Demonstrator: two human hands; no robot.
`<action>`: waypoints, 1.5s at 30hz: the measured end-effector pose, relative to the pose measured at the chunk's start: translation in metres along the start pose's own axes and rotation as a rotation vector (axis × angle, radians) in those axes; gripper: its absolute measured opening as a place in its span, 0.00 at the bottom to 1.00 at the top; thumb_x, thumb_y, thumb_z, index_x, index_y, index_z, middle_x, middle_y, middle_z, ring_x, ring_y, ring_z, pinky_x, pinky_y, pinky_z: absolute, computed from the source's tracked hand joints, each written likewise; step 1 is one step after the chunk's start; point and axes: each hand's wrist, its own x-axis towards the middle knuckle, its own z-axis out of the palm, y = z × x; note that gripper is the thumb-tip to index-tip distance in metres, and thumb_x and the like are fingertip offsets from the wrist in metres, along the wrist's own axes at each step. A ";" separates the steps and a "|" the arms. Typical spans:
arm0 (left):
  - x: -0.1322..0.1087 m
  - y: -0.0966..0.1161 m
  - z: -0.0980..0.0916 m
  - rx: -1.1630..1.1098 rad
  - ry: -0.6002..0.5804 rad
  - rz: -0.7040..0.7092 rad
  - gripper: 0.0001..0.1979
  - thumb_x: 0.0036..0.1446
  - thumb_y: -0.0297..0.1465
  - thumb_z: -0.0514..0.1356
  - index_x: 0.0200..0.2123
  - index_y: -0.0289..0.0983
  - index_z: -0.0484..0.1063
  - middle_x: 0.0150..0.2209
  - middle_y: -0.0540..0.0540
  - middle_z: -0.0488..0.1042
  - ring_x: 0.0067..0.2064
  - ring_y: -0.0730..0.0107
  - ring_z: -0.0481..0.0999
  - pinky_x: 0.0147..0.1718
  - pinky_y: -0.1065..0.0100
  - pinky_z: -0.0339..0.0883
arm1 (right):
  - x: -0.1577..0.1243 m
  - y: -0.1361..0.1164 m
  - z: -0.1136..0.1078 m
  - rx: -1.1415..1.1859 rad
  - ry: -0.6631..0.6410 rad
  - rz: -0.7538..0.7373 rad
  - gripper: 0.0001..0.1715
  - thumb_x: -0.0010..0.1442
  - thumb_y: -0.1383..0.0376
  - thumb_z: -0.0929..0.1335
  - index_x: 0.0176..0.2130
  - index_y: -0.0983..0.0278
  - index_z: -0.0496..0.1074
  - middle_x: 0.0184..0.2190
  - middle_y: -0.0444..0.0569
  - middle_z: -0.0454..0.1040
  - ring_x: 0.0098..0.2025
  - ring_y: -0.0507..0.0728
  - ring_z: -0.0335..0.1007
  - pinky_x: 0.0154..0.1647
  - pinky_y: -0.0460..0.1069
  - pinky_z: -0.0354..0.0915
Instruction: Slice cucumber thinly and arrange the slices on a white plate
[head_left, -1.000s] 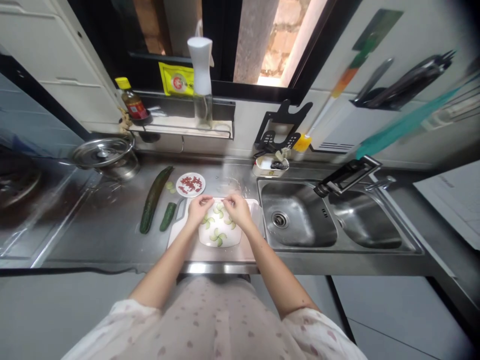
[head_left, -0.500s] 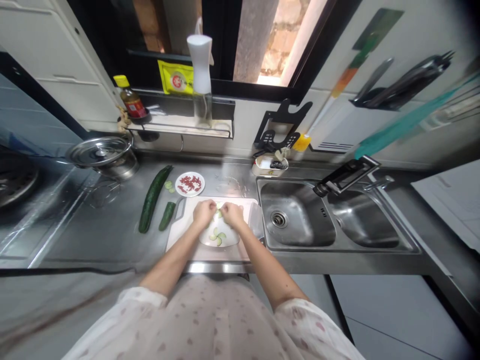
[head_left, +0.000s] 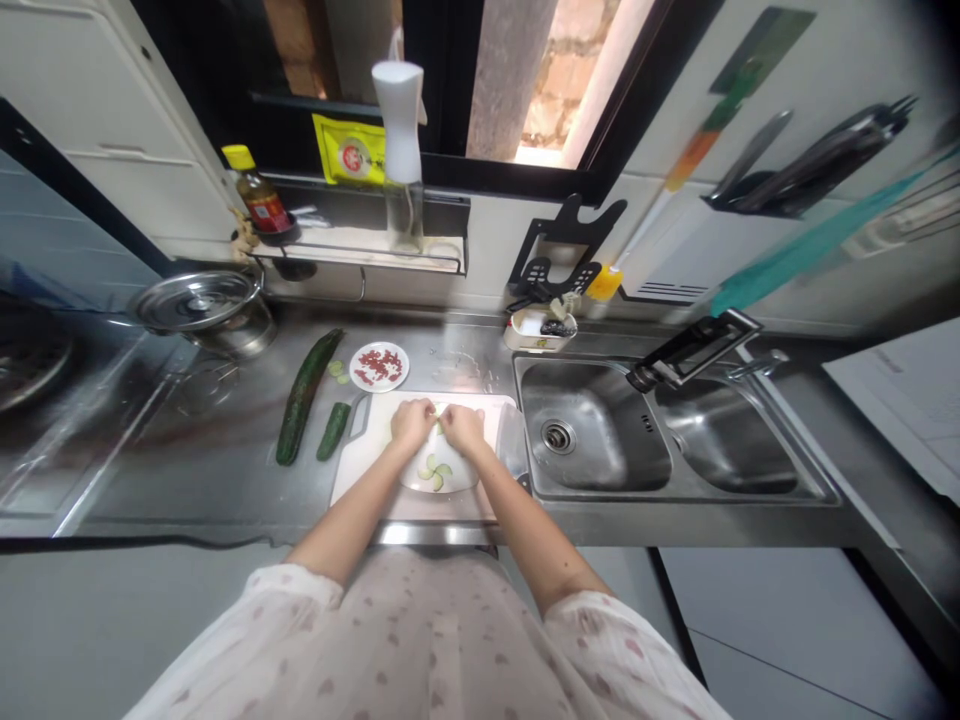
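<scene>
My left hand (head_left: 411, 424) and my right hand (head_left: 463, 428) meet over the far part of a white plate (head_left: 466, 480). Both have their fingertips pinched around pale green cucumber slices (head_left: 439, 411), mostly hidden by the fingers. Nearer me on the plate, several thin cucumber pieces (head_left: 435, 472) form a pinwheel. Under the plate lies a white cutting board (head_left: 361, 468) with a grey handle. What looks like a broad knife blade (head_left: 512, 440) rests along the board's right edge.
Left of the board lie a long cucumber (head_left: 306, 400), a cut cucumber piece (head_left: 333, 432) and a few slices (head_left: 337, 371). Behind it stands a small plate of chopped red bits (head_left: 380, 368). A double sink (head_left: 600, 485) is on the right, a lidded pot (head_left: 236, 325) at far left.
The fingers of both hands have shifted slightly and now cover more of the cucumber slices. The pinwheel on the plate looks the same.
</scene>
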 end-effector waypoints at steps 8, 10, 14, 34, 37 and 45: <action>0.001 0.002 0.001 0.032 0.004 0.016 0.09 0.55 0.35 0.59 0.38 0.41 0.75 0.39 0.45 0.77 0.43 0.63 0.70 0.40 0.68 0.61 | -0.001 -0.001 0.001 -0.007 0.018 -0.005 0.13 0.62 0.62 0.61 0.39 0.64 0.73 0.41 0.53 0.76 0.45 0.59 0.68 0.48 0.53 0.47; 0.002 0.001 0.001 0.033 -0.003 0.012 0.09 0.55 0.35 0.59 0.38 0.41 0.75 0.39 0.45 0.76 0.43 0.64 0.70 0.40 0.68 0.61 | 0.000 -0.001 0.001 -0.005 0.020 0.003 0.12 0.62 0.63 0.61 0.40 0.63 0.72 0.41 0.53 0.76 0.45 0.58 0.68 0.47 0.53 0.47; 0.003 0.000 0.002 0.036 -0.005 0.016 0.09 0.55 0.36 0.59 0.39 0.41 0.75 0.39 0.45 0.76 0.42 0.63 0.70 0.40 0.67 0.61 | 0.000 0.000 0.002 0.010 0.031 0.010 0.12 0.61 0.63 0.62 0.41 0.63 0.72 0.41 0.53 0.76 0.44 0.58 0.68 0.47 0.53 0.47; 0.001 0.000 0.001 0.035 0.003 0.023 0.09 0.55 0.36 0.60 0.38 0.41 0.75 0.40 0.45 0.76 0.42 0.62 0.70 0.39 0.67 0.61 | 0.002 0.003 0.002 0.024 0.038 0.015 0.09 0.61 0.63 0.62 0.39 0.63 0.71 0.40 0.51 0.76 0.43 0.58 0.68 0.46 0.52 0.46; 0.000 0.000 0.001 0.038 -0.001 0.026 0.10 0.55 0.37 0.59 0.38 0.41 0.75 0.41 0.45 0.76 0.42 0.63 0.70 0.40 0.67 0.61 | 0.002 0.003 0.003 0.022 0.037 0.007 0.09 0.61 0.63 0.63 0.39 0.63 0.70 0.40 0.51 0.76 0.43 0.58 0.68 0.46 0.52 0.46; -0.002 -0.003 0.000 0.023 0.036 0.020 0.09 0.54 0.32 0.58 0.38 0.41 0.75 0.40 0.45 0.76 0.43 0.62 0.70 0.40 0.67 0.61 | -0.002 0.004 -0.001 0.027 0.068 0.005 0.10 0.61 0.63 0.62 0.38 0.63 0.70 0.38 0.51 0.76 0.42 0.56 0.67 0.46 0.51 0.47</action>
